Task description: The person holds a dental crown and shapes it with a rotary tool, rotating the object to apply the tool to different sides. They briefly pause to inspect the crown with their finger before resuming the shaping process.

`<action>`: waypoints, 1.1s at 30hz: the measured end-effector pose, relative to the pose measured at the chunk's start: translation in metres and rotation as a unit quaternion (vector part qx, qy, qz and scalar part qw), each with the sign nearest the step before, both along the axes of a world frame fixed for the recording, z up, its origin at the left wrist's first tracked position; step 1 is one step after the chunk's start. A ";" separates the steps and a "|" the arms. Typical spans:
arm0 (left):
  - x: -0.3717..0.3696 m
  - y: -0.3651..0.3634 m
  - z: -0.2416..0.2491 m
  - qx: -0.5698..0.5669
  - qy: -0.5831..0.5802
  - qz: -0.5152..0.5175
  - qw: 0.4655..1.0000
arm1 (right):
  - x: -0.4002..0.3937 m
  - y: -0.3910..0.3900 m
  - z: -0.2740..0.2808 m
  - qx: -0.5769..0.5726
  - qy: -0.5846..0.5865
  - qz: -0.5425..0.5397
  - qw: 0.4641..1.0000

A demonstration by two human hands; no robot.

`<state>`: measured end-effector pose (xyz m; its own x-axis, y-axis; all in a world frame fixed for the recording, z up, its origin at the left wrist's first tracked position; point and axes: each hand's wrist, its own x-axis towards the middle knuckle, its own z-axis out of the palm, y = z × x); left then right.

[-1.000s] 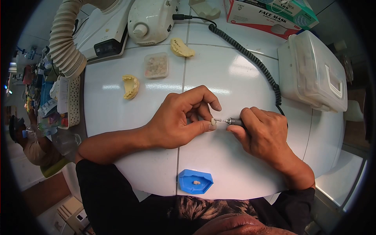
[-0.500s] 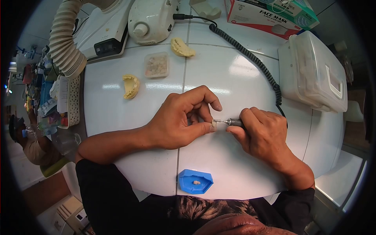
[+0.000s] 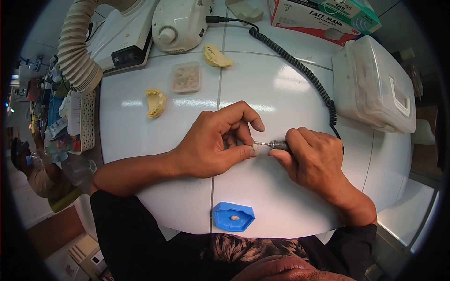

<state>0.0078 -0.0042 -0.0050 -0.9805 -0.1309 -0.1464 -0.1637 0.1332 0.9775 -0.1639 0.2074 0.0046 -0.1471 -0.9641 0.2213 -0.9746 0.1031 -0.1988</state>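
Observation:
Between the thumb and a fingertip of my left hand [image 3: 220, 140] is a small off-white dental piece [image 3: 255, 146], perhaps a crown or tooth; the fingers partly hide it. My right hand [image 3: 316, 152] is closed around a dark rotary handpiece [image 3: 280, 145], held level and pointing left. Its thin metal bur meets the small piece at my left fingertips. Nearer my body, a blue tray [image 3: 225, 225] holds a tiny tooth-like piece [image 3: 235, 218].
Two yellow dental casts [image 3: 155, 103] and a clear box [image 3: 186, 77] of small pieces lie beyond my hands. A coiled cord [image 3: 300, 63] leads from the white control unit [image 3: 178, 28]. A lidded case [image 3: 375, 86] stands right, a ribbed hose [image 3: 77, 51] left. A person [image 3: 40, 173] sits far left.
The bur has shifted very slightly against the small piece. Both hands keep nearly the same place and grip; the whole view has moved a little.

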 end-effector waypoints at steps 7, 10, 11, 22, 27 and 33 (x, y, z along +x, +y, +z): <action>0.000 0.001 0.000 0.003 0.004 0.006 1.000 | 0.000 -0.001 0.001 0.003 -0.005 0.004 1.000; 0.000 -0.001 0.001 0.001 -0.005 -0.001 1.000 | -0.001 -0.001 0.001 0.005 -0.003 0.012 1.000; 0.000 -0.001 0.000 0.000 -0.004 -0.002 1.000 | -0.001 -0.001 0.001 0.008 -0.002 0.014 1.000; 0.000 0.001 0.003 0.001 -0.019 0.001 1.000 | -0.001 -0.001 0.003 0.012 0.004 0.010 1.000; -0.001 0.001 0.005 -0.001 -0.030 -0.001 1.000 | 0.000 -0.001 0.003 0.020 0.004 0.007 1.000; -0.001 0.000 0.004 0.009 -0.031 0.001 0.999 | -0.003 -0.001 0.005 0.026 -0.001 0.032 0.999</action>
<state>0.0068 -0.0040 -0.0013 -0.9690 -0.1303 -0.2100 -0.2253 0.1159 0.9674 -0.1670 0.2068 0.0095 -0.0863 -0.9817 0.1696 -0.9789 0.0519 -0.1975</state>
